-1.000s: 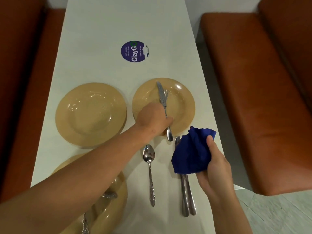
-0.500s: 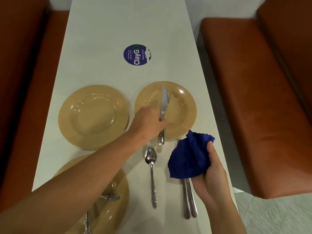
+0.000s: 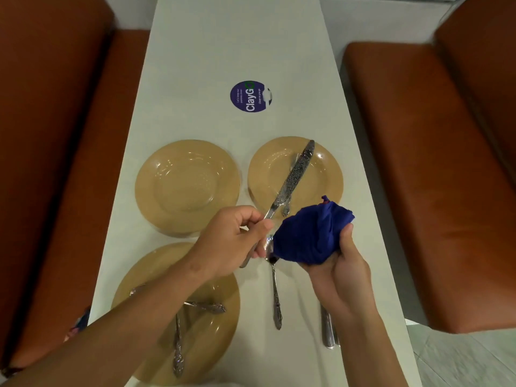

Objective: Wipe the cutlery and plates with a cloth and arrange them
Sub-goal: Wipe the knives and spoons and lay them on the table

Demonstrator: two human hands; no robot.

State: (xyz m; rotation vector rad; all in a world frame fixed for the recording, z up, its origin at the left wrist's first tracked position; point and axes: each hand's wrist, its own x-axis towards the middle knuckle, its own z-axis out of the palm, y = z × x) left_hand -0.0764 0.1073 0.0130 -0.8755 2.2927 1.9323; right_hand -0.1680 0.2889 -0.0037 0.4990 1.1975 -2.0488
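Observation:
My left hand point(image 3: 233, 240) grips a silver knife point(image 3: 293, 177) by its handle, the blade slanting up over the far right tan plate point(image 3: 326, 180). A fork point(image 3: 287, 203) lies on that plate, mostly hidden by the knife. My right hand point(image 3: 342, 263) holds a bunched blue cloth point(image 3: 310, 233) right beside the knife handle. An empty tan plate point(image 3: 187, 185) sits to the left. A near plate point(image 3: 220, 325) carries several pieces of cutlery point(image 3: 205, 307).
A spoon point(image 3: 275, 297) lies on the white table point(image 3: 223, 65) below the cloth. Two handles point(image 3: 327, 331) stick out under my right wrist. A round purple sticker point(image 3: 250, 96) is farther back. Orange bench seats point(image 3: 418, 177) flank the table on both sides.
My left hand lifted the knife off the far right plate and drew it toward me, tilting the blade to the right. My right hand brought the cloth up against the handle.

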